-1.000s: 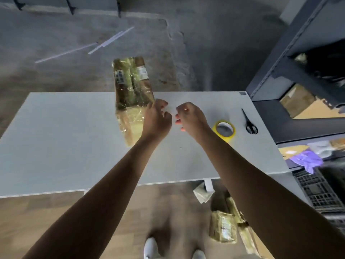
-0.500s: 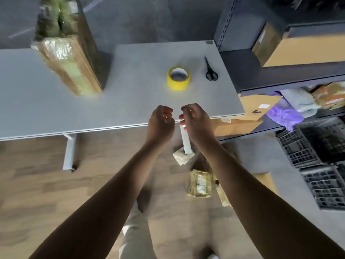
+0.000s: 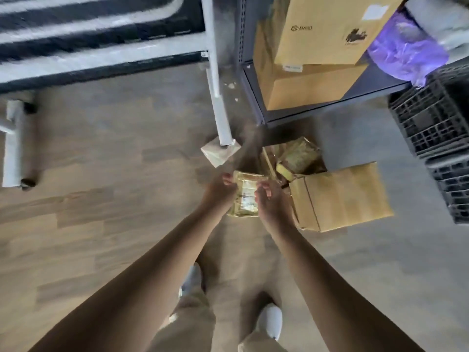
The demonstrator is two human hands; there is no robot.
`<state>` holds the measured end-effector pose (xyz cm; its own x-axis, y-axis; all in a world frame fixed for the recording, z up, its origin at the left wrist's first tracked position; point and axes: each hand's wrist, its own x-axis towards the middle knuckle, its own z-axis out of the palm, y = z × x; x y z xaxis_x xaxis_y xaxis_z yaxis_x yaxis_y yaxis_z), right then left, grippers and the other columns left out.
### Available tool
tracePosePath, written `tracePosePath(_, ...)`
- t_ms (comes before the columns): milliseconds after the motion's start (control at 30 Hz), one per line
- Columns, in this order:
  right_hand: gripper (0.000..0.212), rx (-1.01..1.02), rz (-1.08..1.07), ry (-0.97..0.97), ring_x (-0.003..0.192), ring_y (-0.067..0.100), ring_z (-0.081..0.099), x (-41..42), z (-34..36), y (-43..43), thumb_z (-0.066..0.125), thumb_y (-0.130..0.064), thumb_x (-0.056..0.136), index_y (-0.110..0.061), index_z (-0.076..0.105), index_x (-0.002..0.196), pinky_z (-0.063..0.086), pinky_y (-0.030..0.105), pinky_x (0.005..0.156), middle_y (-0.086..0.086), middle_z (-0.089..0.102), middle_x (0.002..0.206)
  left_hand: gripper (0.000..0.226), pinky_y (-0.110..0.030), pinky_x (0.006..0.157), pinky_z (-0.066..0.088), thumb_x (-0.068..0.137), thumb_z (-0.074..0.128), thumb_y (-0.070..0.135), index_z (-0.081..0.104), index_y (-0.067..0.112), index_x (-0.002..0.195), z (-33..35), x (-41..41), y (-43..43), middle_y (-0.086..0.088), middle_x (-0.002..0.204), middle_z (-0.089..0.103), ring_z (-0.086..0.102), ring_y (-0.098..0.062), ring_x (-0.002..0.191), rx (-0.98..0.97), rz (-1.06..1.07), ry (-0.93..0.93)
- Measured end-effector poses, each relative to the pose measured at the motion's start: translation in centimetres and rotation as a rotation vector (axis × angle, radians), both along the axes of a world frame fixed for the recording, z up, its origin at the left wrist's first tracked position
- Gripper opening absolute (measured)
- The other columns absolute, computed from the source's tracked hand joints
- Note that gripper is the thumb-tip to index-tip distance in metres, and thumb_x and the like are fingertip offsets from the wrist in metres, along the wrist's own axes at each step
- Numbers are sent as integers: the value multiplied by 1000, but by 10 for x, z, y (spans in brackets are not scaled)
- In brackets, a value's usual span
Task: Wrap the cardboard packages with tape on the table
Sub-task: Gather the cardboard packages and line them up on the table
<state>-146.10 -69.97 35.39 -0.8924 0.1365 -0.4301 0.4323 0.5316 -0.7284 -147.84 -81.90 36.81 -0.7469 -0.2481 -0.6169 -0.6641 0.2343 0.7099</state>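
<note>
1. Motion blur smears both hands, so I cannot tell whether either one has hold of anything. The left hand point(image 3: 219, 193) has its fingertips at the near-left corner of the taped package point(image 3: 245, 199). The right hand point(image 3: 272, 203) hangs over the package's right side with its fingers loosely bent.
2. Both hands cover the package's side edges, and only its middle strip and a pale label show between them.
3. The band of dark and pale stripes far beyond the hands is too blurred to identify.
4. The package is flat and rectangular, and its glossy yellowish tape wrinkles over brown card.
5. Just right of the hands lies a plain cardboard box point(image 3: 342, 196), matt and creased.
6. Beyond the hands lie more tape-wrapped packages point(image 3: 298, 156), heaped together.
7. Beyond the left hand a small pale packet point(image 3: 219, 153) sits at the foot of a white metal table leg point(image 3: 218, 97).
8. The package lies on the floor, where wood-look planks point(image 3: 101, 174) to the left of the hands meet smooth grey flooring point(image 3: 380, 262) to the right.
9. Further off to the right a grey metal shelf point(image 3: 317, 107) carries large cardboard boxes point(image 3: 324, 29) and a purple plastic bag point(image 3: 403, 49)
10. Black lattice crates point(image 3: 431, 115) stand beside that shelf, cut off by the frame edge
</note>
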Motion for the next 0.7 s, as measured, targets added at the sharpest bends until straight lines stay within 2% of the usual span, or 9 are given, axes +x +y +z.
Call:
tracePosePath(100, 25, 72, -25, -45, 99, 19, 57, 1, -100, 12, 46, -20, 99, -10, 59, 118, 36, 20, 71, 8, 62, 118, 26, -39, 87, 54, 90, 48, -2, 61, 5, 111, -101, -4, 6, -11, 102, 61, 61, -31, 103, -4, -25, -98)
tracePosePath(200, 29, 167, -21, -34, 114, 24, 52, -6, -192, 22, 48, -25, 96, -15, 54, 123, 39, 25, 83, 12, 54, 127, 29, -41, 93, 52, 93, 46, 4, 60, 0, 118, -192, -7, 8, -10, 109, 59, 60, -32, 107, -34, -69, -140)
tracePosePath(300, 54, 247, -41, -142, 127, 36, 41, -20, -256, 25, 53, -39, 92, -20, 37, 141, 41, 42, 96, 17, 38, 141, 33, -39, 94, 50, 94, 41, 10, 57, 2, 121, -263, -18, 8, -18, 124, 58, 58, -35, 110, -103, -115, -156)
tracePosePath(400, 81, 172, -55, -191, 130, 42, 38, -33, -298, 20, 60, -48, 86, -27, 16, 150, 42, 51, 99, 18, 31, 147, 37, -43, 99, 47, 97, 44, 22, 51, 10, 131, -307, -31, 10, -13, 129, 55, 55, -32, 113, -42, -110, -192)
tracePosePath(467, 90, 183, -69, -198, 132, 43, 36, -39, -317, 16, 63, -49, 85, -26, 8, 153, 42, 52, 100, 20, 30, 148, 37, -45, 98, 48, 96, 48, 27, 53, 13, 130, -326, -36, 13, -10, 121, 60, 57, -27, 108, -2, -147, -205)
tracePosePath(533, 91, 252, -43, -215, 134, 46, 30, -44, -328, 12, 61, -53, 85, -25, 8, 153, 41, 53, 99, 23, 24, 150, 37, -39, 91, 51, 93, 52, 27, 55, 17, 128, -339, -39, 14, -7, 110, 64, 61, -21, 95, 9, -135, -181)
tracePosePath(633, 87, 180, -16, -218, 130, 42, 37, -46, -328, 2, 57, -65, 82, -27, 19, 151, 45, 53, 96, 19, 32, 145, 24, -26, 61, 45, 89, 54, 14, 61, 19, 111, -335, -39, 16, 1, 81, 62, 55, -14, 69, 83, 7, -113)
tracePosePath(667, 80, 160, 13, -212, 130, 40, 39, -45, -324, -3, 54, -64, 84, -28, 24, 149, 45, 52, 96, 17, 37, 144, 23, -27, 59, 43, 89, 51, 10, 61, 19, 107, -329, -37, 17, 2, 78, 59, 51, -13, 66, 118, 47, -102)
tracePosePath(700, 72, 150, 48, -208, 128, 38, 41, -44, -319, -9, 51, -61, 87, -26, 30, 147, 45, 50, 96, 15, 42, 141, 27, -29, 63, 47, 89, 48, 5, 61, 18, 108, -322, -35, 16, 0, 81, 58, 50, -12, 66, 157, 75, -111)
